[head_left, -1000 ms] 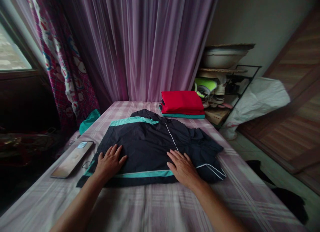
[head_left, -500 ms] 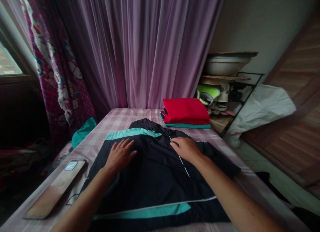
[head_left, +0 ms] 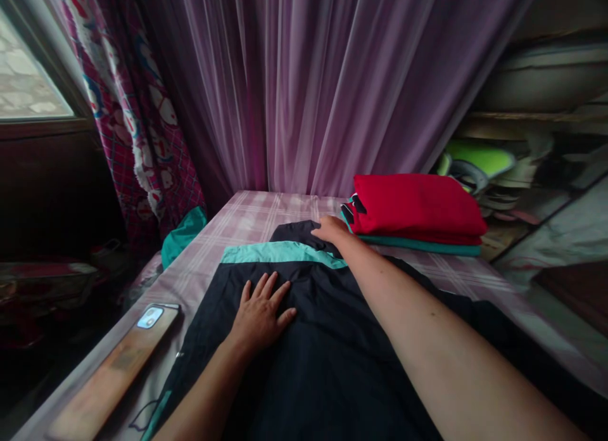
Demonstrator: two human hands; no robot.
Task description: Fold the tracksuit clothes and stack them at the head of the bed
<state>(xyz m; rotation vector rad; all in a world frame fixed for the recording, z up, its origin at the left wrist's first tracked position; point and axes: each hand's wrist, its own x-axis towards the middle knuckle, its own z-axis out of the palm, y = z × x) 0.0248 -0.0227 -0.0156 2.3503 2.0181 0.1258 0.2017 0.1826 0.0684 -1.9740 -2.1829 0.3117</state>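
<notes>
A dark navy jacket (head_left: 304,352) with a turquoise band across its upper part lies spread over the table. My left hand (head_left: 261,311) rests flat on it just below the band, fingers spread and holding nothing. Farther off, my right hand (head_left: 331,229) reaches to the jacket's collar, its fingers closed on the fabric there; the fingertips are partly hidden. My right forearm crosses over the right side of the jacket.
A folded red and teal clothes stack (head_left: 413,206) lies at the back right. A phone (head_left: 118,371) lies at the left edge of the checked tablecloth (head_left: 251,216). Purple curtains (head_left: 304,92) hang behind. A rack with shoes (head_left: 503,194) stands at right.
My right hand has moved away from the jacket's front up to its collar. My left hand stays flat on the cloth. The view has shifted closer.
</notes>
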